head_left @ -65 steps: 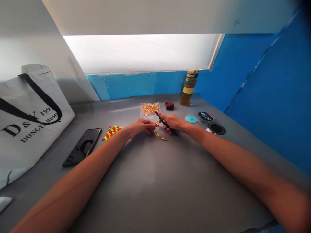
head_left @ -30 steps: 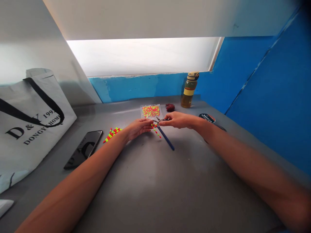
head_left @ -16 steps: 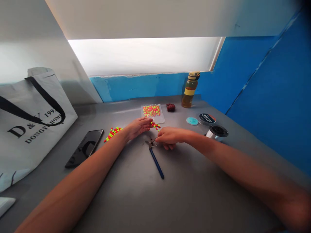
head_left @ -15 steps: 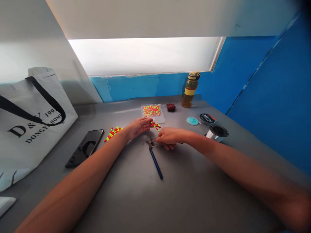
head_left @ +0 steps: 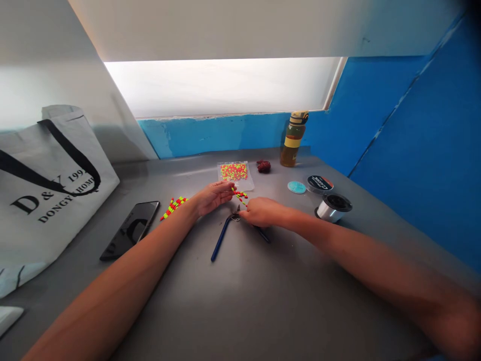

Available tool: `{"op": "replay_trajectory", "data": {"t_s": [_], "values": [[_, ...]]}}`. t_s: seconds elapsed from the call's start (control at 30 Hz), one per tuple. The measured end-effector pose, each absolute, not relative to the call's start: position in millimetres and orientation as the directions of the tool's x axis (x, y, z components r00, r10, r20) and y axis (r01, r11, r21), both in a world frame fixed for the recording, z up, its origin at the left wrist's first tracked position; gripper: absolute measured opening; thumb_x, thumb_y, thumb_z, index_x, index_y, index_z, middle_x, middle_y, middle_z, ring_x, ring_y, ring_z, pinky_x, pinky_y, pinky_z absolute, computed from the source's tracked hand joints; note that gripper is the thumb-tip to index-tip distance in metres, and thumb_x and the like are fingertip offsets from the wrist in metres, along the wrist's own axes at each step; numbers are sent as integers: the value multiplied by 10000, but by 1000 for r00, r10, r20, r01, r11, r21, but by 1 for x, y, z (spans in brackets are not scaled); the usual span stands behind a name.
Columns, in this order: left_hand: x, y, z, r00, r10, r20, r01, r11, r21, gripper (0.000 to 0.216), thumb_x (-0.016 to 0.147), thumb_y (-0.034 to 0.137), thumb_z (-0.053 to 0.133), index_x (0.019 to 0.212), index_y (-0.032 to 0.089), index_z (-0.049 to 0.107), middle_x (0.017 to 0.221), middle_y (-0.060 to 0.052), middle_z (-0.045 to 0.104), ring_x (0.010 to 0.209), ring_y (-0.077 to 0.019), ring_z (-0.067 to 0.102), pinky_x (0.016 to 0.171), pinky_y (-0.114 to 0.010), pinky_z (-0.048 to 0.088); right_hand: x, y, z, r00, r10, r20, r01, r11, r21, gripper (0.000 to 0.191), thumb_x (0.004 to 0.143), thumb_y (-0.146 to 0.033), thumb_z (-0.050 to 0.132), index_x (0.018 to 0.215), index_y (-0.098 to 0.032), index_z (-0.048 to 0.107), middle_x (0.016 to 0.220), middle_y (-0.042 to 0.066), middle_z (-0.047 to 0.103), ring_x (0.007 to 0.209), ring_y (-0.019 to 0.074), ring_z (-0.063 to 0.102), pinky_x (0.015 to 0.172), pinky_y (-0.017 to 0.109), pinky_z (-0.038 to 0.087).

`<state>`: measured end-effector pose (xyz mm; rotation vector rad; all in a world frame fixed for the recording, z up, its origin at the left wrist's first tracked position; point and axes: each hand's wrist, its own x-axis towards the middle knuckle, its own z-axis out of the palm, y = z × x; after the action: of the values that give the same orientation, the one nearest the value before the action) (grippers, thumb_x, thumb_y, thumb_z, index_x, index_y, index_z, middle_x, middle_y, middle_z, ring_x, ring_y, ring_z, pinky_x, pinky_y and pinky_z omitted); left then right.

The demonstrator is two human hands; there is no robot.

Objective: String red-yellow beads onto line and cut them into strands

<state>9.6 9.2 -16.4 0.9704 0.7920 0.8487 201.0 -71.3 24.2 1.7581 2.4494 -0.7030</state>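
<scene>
Pinching the neon yellow-and-red bead strand (head_left: 240, 194) between my left hand's (head_left: 212, 197) fingers, above the grey metal desk (head_left: 263, 301). My right hand (head_left: 263, 211) sits on the blue-handled steel pliers (head_left: 235, 216), grip unclear. Keep strand steady, pliers square.

Bare left forearm (head_left: 128, 286), bare right forearm (head_left: 376, 260)

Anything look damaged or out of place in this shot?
The blue paint under the window looks patchy and scuffed at its left end, unlike the even blue elsewhere. The pliers also lie open on the table, handles splayed, under the right hand.
</scene>
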Motion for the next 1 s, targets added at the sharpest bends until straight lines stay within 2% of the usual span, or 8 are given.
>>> {"op": "replay_trajectory", "data": {"t_s": [0.1,0.23,0.4,0.43,0.53,0.6,0.83,1.0], "values": [[10,9,-16,443,875,-193,-246,325,913,140,835,199,749,947,141,687,924,-59,745,807,-126,705,753,-229,557,198,-74,24,-325,881,-344,915,202,-349,508,972,-412,423,567,-176,619,533,93,618,508,188,543,549,317,384],[9,11,-16,439,876,-200,-262,338,904,128,864,180,711,974,126,676,945,-69,745,797,-124,707,736,-226,571,208,-64,33,-416,840,-349,872,260,-414,635,985,-554,374,576,-155,650,535,87,626,473,169,547,560,315,395],[8,12,-15,457,864,-214,-272,365,890,116,898,182,666,995,118,666,966,-85,744,743,-112,697,681,-211,572,237,-36,45,-362,919,-154,736,180,-653,519,1003,-521,380,879,-146,716,556,23,598,430,112,469,488,263,360],[8,12,-14,454,864,-217,-273,367,889,115,901,185,662,996,119,664,966,-85,743,744,-112,697,679,-210,573,241,-32,44,-381,905,-189,708,153,-690,463,992,-504,420,907,-154,711,579,15,603,423,101,443,466,260,340],[8,10,-12,446,869,-216,-272,361,892,124,896,191,671,1000,123,660,961,-83,740,740,-109,694,668,-203,569,248,-25,34,-546,773,-322,627,124,-769,320,918,-472,576,853,-176,678,649,7,612,467,90,441,437,247,303],[9,10,-11,443,871,-214,-270,357,894,125,892,194,677,996,127,660,964,-84,739,748,-111,694,665,-202,565,247,-25,27,-604,727,-327,590,131,-797,298,875,-462,639,778,-181,635,649,2,588,502,93,454,440,240,305],[8,6,-11,520,832,-196,-167,324,931,263,911,321,676,1083,124,701,1100,-121,731,892,-139,698,769,-227,555,238,-29,17,-583,763,-278,516,84,-853,317,840,-447,673,701,-175,586,607,-10,532,507,92,439,454,239,314],[8,-1,-9,632,762,-137,-25,198,980,385,863,239,729,1230,135,674,1164,-145,723,1018,-182,688,877,-270,521,241,-25,8,-588,764,-266,406,-6,-914,242,845,-412,672,833,-171,680,654,-15,553,502,81,438,471,237,335]]}}
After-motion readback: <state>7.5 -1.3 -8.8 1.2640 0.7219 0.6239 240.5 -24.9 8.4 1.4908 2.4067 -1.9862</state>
